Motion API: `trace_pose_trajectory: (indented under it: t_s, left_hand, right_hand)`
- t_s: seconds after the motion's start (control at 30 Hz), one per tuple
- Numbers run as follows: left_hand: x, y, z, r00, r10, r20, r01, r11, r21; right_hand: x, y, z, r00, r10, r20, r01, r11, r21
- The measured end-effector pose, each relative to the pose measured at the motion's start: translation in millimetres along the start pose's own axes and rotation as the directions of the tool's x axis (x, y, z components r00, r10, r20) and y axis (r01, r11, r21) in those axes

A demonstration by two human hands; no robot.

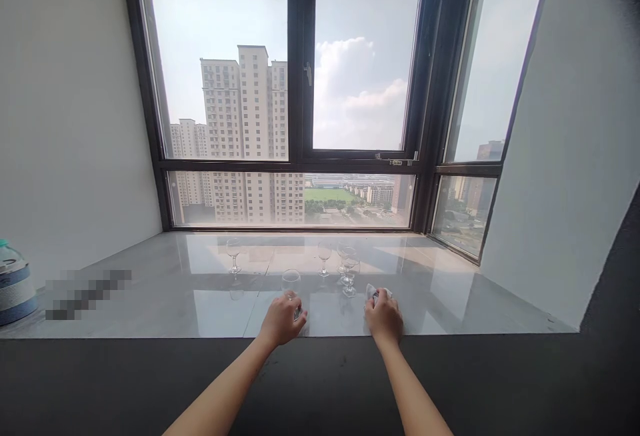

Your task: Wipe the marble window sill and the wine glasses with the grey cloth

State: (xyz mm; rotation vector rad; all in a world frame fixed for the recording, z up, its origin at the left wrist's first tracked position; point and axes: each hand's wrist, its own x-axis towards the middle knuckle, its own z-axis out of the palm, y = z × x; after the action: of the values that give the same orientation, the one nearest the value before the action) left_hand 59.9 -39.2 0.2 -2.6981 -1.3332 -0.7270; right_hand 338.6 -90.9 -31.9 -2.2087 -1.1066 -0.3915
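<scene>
gripping a wine glass low at its stem with my left hand on the marble sill, i keep my right hand closed over a crumpled cloth beside three more glasses.

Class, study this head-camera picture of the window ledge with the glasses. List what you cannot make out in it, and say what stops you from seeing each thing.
- Head view: stem and foot of the nearest glass, covered by the left hand.
- The cloth, mostly under the right hand; only a pale corner shows.
- Blue-banded container, cut off by the left edge.
- A pixelated patch on the ledge blurs whatever lies there.
- How many glasses form the right cluster: they overlap, transparent and small.
</scene>
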Motion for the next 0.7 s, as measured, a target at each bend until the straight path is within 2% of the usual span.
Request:
trace_pose_trajectory:
  t_s: [0.7]
  left_hand:
    - [-0.1,-2.8,4.4,1.0,0.005,-0.02,-0.005,1.0,0.005]
  right_hand:
    - [-1.5,0.4,-1.0,1.0,0.001,0.007,0.0,1.0,-0.006]
